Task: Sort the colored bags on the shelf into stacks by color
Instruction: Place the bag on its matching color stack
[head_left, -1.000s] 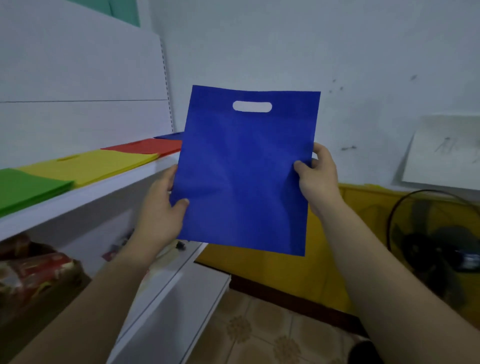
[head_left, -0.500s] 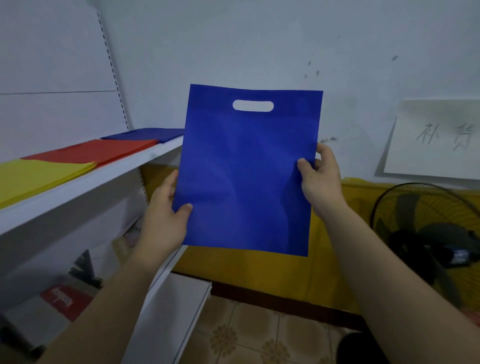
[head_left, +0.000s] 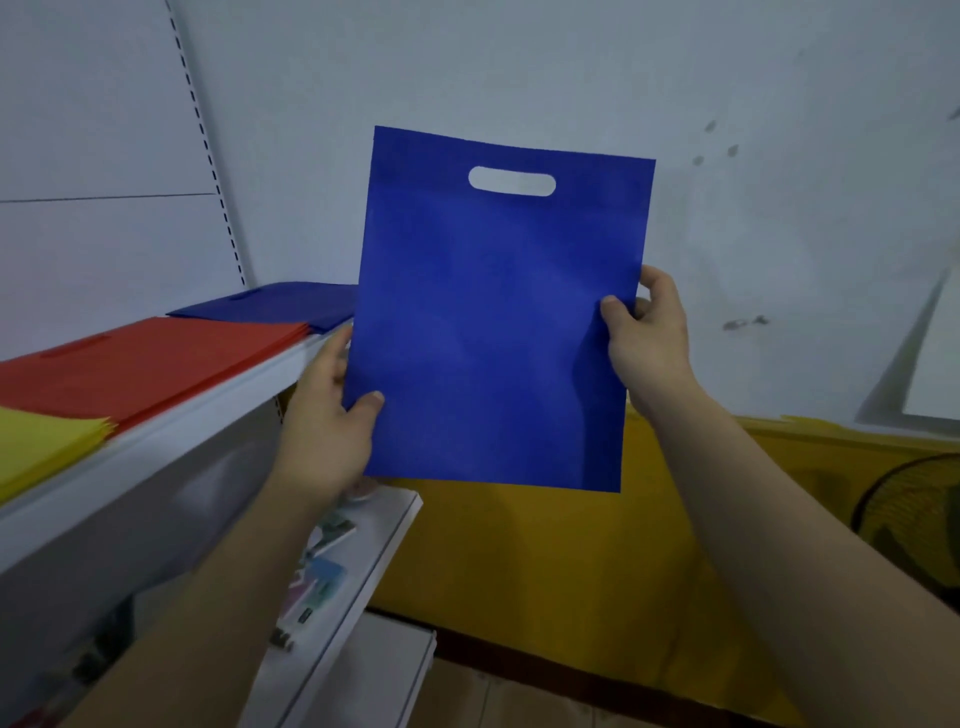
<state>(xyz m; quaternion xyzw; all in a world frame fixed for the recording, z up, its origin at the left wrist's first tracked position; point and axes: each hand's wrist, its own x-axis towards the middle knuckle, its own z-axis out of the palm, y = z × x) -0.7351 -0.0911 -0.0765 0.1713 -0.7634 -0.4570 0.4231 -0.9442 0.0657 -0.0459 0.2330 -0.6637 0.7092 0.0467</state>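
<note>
Both hands pinch the blue bag (head_left: 493, 332) upright by its side edges — left hand (head_left: 332, 415), right hand (head_left: 649, 338) — just right of the blue stack (head_left: 270, 306) at the shelf's (head_left: 171, 447) far end. The limp bag could land askew or overlap the red stack (head_left: 145, 358).

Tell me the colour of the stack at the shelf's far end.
Blue; the far stack shows best in the head view.

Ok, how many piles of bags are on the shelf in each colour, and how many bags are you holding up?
blue pile: 1
red pile: 1
yellow pile: 1
blue bag, held by left hand and right hand: 1
Total: 3 piles on the shelf plus 1 held bag, 4 things.
</note>
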